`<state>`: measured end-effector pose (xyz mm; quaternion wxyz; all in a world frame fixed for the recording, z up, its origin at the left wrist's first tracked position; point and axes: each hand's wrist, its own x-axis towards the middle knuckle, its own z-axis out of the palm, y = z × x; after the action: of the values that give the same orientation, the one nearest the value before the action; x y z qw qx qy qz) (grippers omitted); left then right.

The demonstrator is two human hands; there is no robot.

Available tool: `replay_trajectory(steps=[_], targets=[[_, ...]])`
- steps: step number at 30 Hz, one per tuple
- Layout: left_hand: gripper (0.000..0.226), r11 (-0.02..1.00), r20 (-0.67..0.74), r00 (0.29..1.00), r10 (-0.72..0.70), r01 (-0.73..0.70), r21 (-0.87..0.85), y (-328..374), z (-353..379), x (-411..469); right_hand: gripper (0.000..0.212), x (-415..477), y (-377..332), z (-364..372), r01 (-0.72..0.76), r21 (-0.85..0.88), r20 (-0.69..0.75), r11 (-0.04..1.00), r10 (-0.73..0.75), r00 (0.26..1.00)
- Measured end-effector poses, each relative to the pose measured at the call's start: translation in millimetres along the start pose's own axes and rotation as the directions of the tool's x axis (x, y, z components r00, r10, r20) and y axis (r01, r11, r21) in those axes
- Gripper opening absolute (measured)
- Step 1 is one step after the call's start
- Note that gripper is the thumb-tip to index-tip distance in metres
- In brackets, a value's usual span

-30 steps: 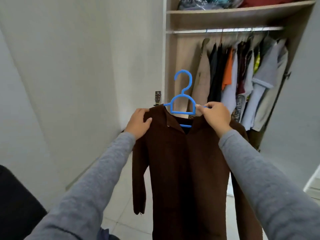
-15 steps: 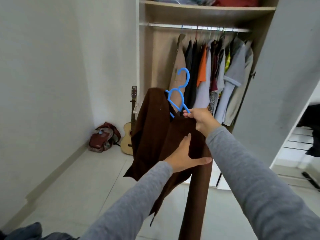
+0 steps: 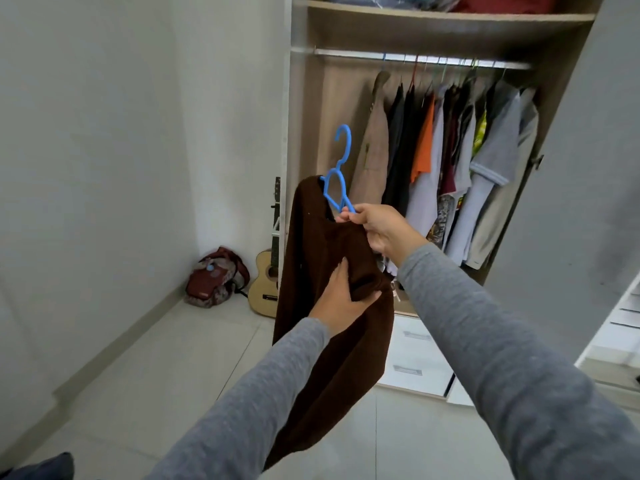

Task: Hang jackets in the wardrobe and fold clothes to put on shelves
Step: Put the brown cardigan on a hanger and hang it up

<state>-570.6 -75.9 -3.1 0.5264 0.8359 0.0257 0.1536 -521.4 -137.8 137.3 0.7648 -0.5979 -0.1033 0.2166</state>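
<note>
A dark brown jacket (image 3: 322, 237) hangs edge-on from a blue plastic hanger (image 3: 337, 174), in front of the open wardrobe. My right hand (image 3: 379, 228) pinches the hanger's near arm together with the jacket's shoulder. My left hand (image 3: 341, 299) grips the jacket's folded cloth lower down, thumb over the fabric. The hanger's hook points up, well below the metal rail (image 3: 349, 54). Several shirts and jackets (image 3: 450, 161) hang on that rail, crowded toward the right. A beige jacket (image 3: 372, 147) is the leftmost one.
The rail's left stretch is bare. A shelf (image 3: 450, 17) above holds bagged items. White drawers (image 3: 415, 355) sit below the hanging space. A grey wardrobe door (image 3: 571, 202) stands open at right. A small guitar (image 3: 268, 282) and a red bag (image 3: 216, 277) lie in the corner.
The jacket has turned from facing me to edge-on. My left hand left its shoulder and took hold of the cloth lower down. The wardrobe has come closer.
</note>
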Motion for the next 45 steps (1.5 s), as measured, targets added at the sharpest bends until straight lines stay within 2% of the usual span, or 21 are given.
replay_trajectory(steps=[4,8,14,20,24,28,31,37,40,45], targets=[[0.094,0.998,0.056,0.998,-0.003,0.006,-0.062,-7.4,-9.1,17.2,0.027,27.8,-7.1,2.5,0.006,0.074,-0.109,0.997,0.002,0.994],[0.092,0.997,0.101,0.995,0.025,-0.017,-0.079,-11.2,-9.3,49.5,0.029,62.7,-18.6,-5.3,0.038,0.151,-0.198,0.988,-0.007,0.98],[0.097,0.994,0.102,0.992,0.075,-0.065,-0.093,-23.1,-12.2,133.0,0.031,113.5,-38.9,-9.3,0.084,0.258,-0.188,0.963,-0.035,0.982],[0.082,0.973,0.096,0.973,0.211,-0.199,-0.12,-26.6,-37.8,254.4,0.027,218.4,-80.7,-3.4,0.15,0.295,-0.186,0.944,-0.097,0.978],[0.097,0.967,0.055,0.969,0.241,-0.235,-0.097,-33.7,-58.0,345.4,0.027,285.9,-115.2,4.4,0.207,0.269,-0.158,0.941,-0.169,0.973],[0.096,0.962,0.035,0.966,0.257,-0.253,-0.098,-41.3,-71.4,413.9,0.026,345.7,-137.7,5.9,0.241,0.272,-0.148,0.932,-0.206,0.967],[0.09,0.958,0.005,0.968,0.251,-0.248,-0.143,-48.6,-76.1,456.9,0.028,389.9,-149.1,8.5,0.269,0.282,-0.15,0.921,-0.235,0.96],[0.074,0.906,-0.152,0.983,0.105,-0.158,-0.393,-43.8,-71.7,530.8,0.028,481.8,-178.3,9.8,0.293,0.3,-0.132,0.908,-0.265,0.955],[0.069,0.9,-0.19,0.977,0.1,-0.17,-0.402,-44.4,-76.0,570.8,0.025,524.9,-191.1,6.8,0.281,0.314,-0.102,0.907,-0.263,0.96],[0.076,0.921,-0.191,0.975,0.113,-0.175,-0.348,-42.6,-104.8,645.3,0.02,598.1,-224.4,4.4,0.261,0.312,-0.01,0.913,-0.272,0.962]])
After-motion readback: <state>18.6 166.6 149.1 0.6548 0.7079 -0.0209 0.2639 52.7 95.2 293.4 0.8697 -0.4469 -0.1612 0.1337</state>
